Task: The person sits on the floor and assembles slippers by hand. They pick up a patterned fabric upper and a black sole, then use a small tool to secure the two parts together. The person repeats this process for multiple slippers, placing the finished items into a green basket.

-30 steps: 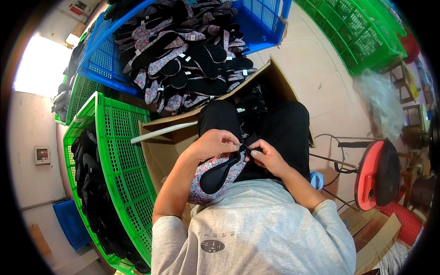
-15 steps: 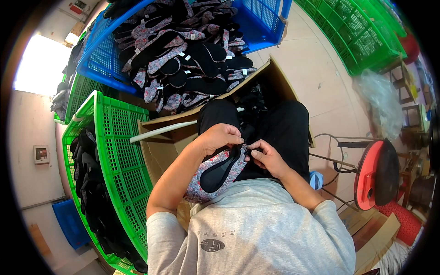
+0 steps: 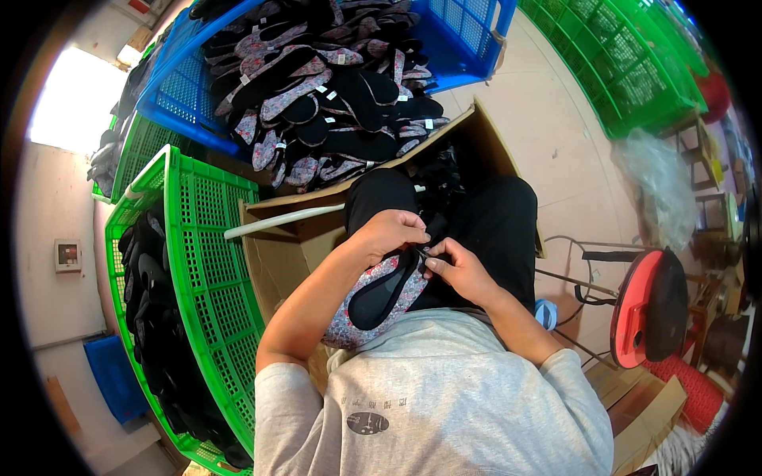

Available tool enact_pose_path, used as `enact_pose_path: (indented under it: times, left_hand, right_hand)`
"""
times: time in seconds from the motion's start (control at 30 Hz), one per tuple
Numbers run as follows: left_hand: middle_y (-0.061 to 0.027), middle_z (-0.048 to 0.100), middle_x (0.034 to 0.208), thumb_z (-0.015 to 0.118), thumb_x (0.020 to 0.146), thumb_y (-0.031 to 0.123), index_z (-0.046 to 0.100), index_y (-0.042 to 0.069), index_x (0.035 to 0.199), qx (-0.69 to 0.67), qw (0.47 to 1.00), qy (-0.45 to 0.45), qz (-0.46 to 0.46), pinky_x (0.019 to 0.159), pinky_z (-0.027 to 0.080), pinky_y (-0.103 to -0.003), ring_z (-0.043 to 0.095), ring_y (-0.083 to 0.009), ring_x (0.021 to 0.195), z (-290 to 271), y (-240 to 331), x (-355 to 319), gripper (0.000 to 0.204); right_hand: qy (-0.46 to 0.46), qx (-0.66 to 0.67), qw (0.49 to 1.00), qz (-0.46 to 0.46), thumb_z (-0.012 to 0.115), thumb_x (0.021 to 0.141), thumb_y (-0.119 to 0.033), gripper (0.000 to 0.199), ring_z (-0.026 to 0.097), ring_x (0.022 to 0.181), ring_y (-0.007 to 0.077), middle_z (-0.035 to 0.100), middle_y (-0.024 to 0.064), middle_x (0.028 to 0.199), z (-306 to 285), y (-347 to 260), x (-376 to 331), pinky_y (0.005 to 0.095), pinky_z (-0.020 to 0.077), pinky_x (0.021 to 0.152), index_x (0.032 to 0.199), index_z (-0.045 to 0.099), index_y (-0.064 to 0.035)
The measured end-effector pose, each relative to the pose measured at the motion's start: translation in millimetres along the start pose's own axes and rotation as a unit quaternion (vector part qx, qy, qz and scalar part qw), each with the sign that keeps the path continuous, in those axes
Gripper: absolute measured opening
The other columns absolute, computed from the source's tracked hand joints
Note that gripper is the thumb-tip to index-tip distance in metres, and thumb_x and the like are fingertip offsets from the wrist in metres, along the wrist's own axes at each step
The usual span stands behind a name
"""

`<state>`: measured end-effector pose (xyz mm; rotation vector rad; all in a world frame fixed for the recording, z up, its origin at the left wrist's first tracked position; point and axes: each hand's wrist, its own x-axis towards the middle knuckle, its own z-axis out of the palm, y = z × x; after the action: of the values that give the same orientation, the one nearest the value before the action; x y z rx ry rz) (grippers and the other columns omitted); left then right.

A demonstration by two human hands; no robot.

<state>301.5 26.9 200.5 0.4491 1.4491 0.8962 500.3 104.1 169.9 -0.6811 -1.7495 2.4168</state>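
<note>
From the head view, I look down at my own lap. My left grip (image 3: 395, 228) is closed in a pinch, thumb against fingers, on the dark edging at the far end of a shoe (image 3: 377, 303). My right grip (image 3: 459, 271) pinches the same end from the other side, its fingertips just beside the left ones; exactly what lies between the tips is too small to tell. The shoe, floral with a black middle, slants across my lap, its near end against my grey shirt (image 3: 452, 381), partly behind my left forearm.

Past my knees stands an open box (image 3: 498, 147) with black stuff (image 3: 446, 176) inside, and a white rod (image 3: 286, 221) reaches across it to my left. Beyond the box, a blue crate (image 3: 459, 30) bears a heap of similar shoes (image 3: 337, 95). Close on my left is a green crate (image 3: 213, 246) with dark pieces (image 3: 149, 293) in it. Off to the right are a clear bag (image 3: 657, 190), a round red-and-black thing (image 3: 631, 313) and a red roll (image 3: 689, 390); another green crate (image 3: 615, 75) stands farther up.
</note>
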Motion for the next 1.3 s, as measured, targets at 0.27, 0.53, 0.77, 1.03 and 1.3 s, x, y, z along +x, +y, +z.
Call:
enact_pose_path:
  times: [0.27,0.53,0.77,1.03,1.3]
  left_hand:
    - [0.0019,0.057,0.070,0.071,0.082,0.013,0.067,0.007,0.080,-0.016,1.000,0.016,0.002,0.057,0.037,-0.023,0.049,-0.0080,0.063,-0.4,-8.6,8.3,0.007]
    - [0.0013,0.058,0.071,0.072,0.082,0.012,0.067,0.006,0.080,-0.026,0.999,0.034,-0.002,0.056,0.038,-0.023,0.050,-0.0082,0.062,3.5,-5.1,6.3,0.008]
    - [0.0018,0.059,0.072,0.072,0.083,0.010,0.069,0.006,0.084,-0.019,0.999,0.030,-0.012,0.061,0.039,-0.023,0.050,-0.0077,0.066,2.7,-4.6,7.0,0.006]
    - [0.0022,0.059,0.072,0.072,0.083,0.010,0.069,0.006,0.083,-0.007,0.999,0.034,-0.012,0.061,0.038,-0.023,0.050,-0.0076,0.066,4.5,-1.3,4.9,0.005]
    - [0.0022,0.060,0.073,0.072,0.083,0.010,0.069,0.006,0.083,-0.015,0.999,0.032,-0.009,0.061,0.038,-0.022,0.050,-0.0073,0.067,3.6,-5.9,8.8,0.006]
  right_hand:
    - [0.044,0.060,0.997,0.036,0.058,0.100,-0.010,0.008,0.058,0.074,0.0090,0.062,0.0040,0.088,13.9,5.6,4.6,0.0218,0.0445,0.064,0.101,0.053,-0.0040]
    - [0.044,0.123,0.983,0.128,0.055,0.103,-0.020,0.011,0.039,0.052,0.0043,0.064,0.0034,0.081,12.1,-10.7,2.0,0.0183,0.0261,0.044,0.101,0.053,-0.0093]
    - [0.036,0.110,0.986,0.120,0.054,0.103,-0.018,0.009,0.039,0.051,0.0043,0.064,0.0036,0.081,11.5,-10.1,3.7,0.0182,0.0268,0.044,0.103,0.052,-0.0091]
    - [0.035,0.117,0.985,0.124,0.055,0.103,-0.017,0.008,0.037,0.048,0.0036,0.062,0.0027,0.078,11.4,-12.5,4.6,0.0180,0.0252,0.042,0.102,0.053,-0.0093]
    - [0.035,0.141,0.980,0.138,0.055,0.102,-0.016,0.006,0.036,0.046,0.0029,0.061,0.0012,0.075,9.5,-10.3,4.9,0.0177,0.0230,0.040,0.099,0.053,-0.0104]
